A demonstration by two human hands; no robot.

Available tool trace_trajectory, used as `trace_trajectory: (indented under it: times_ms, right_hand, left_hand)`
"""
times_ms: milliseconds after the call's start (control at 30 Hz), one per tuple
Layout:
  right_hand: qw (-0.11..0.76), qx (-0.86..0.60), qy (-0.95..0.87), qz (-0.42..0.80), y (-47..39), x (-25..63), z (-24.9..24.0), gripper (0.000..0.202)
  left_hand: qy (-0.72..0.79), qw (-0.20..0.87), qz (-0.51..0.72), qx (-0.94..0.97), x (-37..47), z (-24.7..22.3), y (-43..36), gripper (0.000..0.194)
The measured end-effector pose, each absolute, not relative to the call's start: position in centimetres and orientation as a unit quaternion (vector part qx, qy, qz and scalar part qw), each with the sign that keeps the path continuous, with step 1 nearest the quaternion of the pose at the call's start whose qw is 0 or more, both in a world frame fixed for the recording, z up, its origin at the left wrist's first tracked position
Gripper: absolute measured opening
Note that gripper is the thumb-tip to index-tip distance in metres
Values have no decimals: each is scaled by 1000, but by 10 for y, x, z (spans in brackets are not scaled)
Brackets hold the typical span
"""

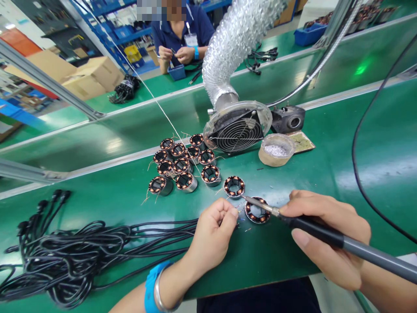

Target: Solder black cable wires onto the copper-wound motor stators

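Note:
My right hand (329,234) is wrapped round the dark handle of a soldering iron (316,230). The iron's tip points left, just below the rim of a motor stator (233,187) with copper windings. Another stator (257,211) lies partly behind the iron's metal shaft. My left hand (216,230) is closed in a pinch close to the tip, with thin wire ends (240,211) showing at its fingertips. Black cables (163,234) run from the left up to this hand and pass out of sight behind it.
Several wound stators (182,165) stand grouped left of a round fume fan (236,132) with a silver duct (224,52). A round tub (276,150) with shiny bits sits beside an iron holder (288,119). A black cord (356,161) hangs at right. Across the bench, a co-worker (179,39) handles small parts.

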State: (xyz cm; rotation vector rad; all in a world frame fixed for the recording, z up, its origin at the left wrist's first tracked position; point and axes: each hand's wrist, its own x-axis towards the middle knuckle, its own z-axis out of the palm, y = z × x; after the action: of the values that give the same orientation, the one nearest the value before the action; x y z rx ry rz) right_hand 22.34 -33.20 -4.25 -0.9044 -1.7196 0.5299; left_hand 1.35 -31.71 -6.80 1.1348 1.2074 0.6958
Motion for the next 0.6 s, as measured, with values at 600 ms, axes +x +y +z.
trace_trajectory:
  times_ms: [600]
  right_hand:
    - [488, -265, -812, 180, -307, 192, -72, 28]
  left_hand:
    - [459, 585, 199, 639, 0, -54, -319, 41]
